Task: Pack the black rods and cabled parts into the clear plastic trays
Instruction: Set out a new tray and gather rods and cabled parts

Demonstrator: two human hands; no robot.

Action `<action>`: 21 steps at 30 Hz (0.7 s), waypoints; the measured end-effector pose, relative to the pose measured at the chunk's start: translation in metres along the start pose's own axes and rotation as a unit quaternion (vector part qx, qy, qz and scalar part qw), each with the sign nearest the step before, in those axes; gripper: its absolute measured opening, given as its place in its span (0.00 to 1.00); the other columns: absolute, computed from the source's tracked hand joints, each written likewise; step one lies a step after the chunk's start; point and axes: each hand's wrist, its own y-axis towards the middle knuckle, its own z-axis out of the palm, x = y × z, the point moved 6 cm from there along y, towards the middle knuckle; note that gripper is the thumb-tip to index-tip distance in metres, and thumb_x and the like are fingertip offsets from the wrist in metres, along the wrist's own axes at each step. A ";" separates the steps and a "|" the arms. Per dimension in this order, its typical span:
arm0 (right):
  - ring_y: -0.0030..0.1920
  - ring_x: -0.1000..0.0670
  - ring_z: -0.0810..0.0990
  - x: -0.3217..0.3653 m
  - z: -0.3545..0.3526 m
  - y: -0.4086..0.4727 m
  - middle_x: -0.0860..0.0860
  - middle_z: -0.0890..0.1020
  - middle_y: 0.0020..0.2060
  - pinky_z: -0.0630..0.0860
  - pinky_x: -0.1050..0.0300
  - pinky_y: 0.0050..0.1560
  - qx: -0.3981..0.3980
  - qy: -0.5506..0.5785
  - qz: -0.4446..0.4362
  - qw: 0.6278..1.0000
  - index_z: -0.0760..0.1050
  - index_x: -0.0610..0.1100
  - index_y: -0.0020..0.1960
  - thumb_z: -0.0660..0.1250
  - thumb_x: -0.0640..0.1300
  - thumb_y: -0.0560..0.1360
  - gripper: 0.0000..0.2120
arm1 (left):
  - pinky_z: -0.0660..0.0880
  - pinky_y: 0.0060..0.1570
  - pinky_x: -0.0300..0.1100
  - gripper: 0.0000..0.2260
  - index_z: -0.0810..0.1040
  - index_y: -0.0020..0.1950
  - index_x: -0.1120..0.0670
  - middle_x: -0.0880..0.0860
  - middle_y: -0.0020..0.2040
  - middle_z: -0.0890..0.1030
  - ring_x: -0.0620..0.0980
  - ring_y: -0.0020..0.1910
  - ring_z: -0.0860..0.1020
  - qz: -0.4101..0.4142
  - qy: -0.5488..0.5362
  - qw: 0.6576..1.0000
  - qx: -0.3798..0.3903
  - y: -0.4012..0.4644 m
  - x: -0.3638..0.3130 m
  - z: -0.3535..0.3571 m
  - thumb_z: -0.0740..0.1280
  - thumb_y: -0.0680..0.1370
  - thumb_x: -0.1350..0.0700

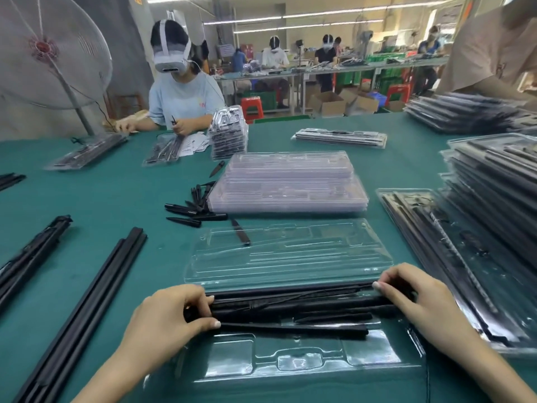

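A clear plastic tray (305, 365) lies in front of me on the green table, with a bundle of black rods (293, 309) and a thin cable across its far half. My left hand (171, 318) grips the left end of the rods, thumb under and fingers over. My right hand (418, 301) grips their right end the same way. The tray's clear lid half (287, 251) lies open beyond the rods. The near pockets of the tray hold nothing.
A stack of clear trays (287, 181) stands behind. Short black spikes (194, 207) lie to its left. Long black rods (84, 301) lie at the left. Filled trays (494, 216) are piled at the right. A person (183, 94) works opposite beside a fan (49, 50).
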 end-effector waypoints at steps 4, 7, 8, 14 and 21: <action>0.42 0.56 0.75 0.013 -0.004 0.002 0.55 0.77 0.35 0.69 0.67 0.43 0.005 -0.033 -0.046 0.998 0.75 0.48 0.40 0.70 0.41 0.72 0.05 | 0.72 0.42 0.36 0.18 0.66 0.45 0.37 0.25 0.44 0.76 0.30 0.47 0.76 -0.005 0.031 0.999 0.006 0.000 -0.004 -0.001 0.76 0.66 0.42; 0.44 0.57 0.74 0.021 -0.008 0.006 0.55 0.77 0.37 0.68 0.68 0.45 0.030 -0.049 -0.077 0.995 0.74 0.49 0.42 0.66 0.45 0.72 0.01 | 0.72 0.47 0.40 0.17 0.68 0.47 0.34 0.30 0.43 0.79 0.32 0.49 0.76 -0.005 0.023 1.000 0.017 -0.001 -0.007 -0.003 0.75 0.68 0.42; 0.44 0.56 0.74 0.021 -0.010 0.008 0.55 0.77 0.38 0.69 0.67 0.46 0.044 -0.041 -0.074 0.995 0.75 0.49 0.43 0.65 0.44 0.73 0.02 | 0.72 0.48 0.39 0.16 0.70 0.48 0.33 0.31 0.44 0.79 0.31 0.50 0.75 -0.003 0.022 1.000 0.017 -0.001 -0.007 -0.003 0.75 0.68 0.43; 0.47 0.55 0.76 0.006 -0.012 0.012 0.52 0.79 0.45 0.71 0.64 0.49 0.148 -0.007 -0.040 0.988 0.77 0.55 0.50 0.62 0.38 0.78 0.12 | 0.69 0.48 0.33 0.12 0.74 0.43 0.29 0.27 0.45 0.77 0.26 0.52 0.71 0.018 0.026 0.999 0.008 -0.006 -0.006 -0.001 0.74 0.70 0.45; 0.39 0.58 0.73 0.003 -0.021 0.019 0.52 0.72 0.41 0.67 0.71 0.43 0.191 -0.127 -0.079 0.970 0.82 0.59 0.48 0.70 0.41 0.74 0.12 | 0.67 0.41 0.31 0.11 0.77 0.40 0.33 0.27 0.43 0.76 0.32 0.50 0.73 0.002 0.025 0.999 0.039 0.002 -0.006 0.001 0.77 0.67 0.47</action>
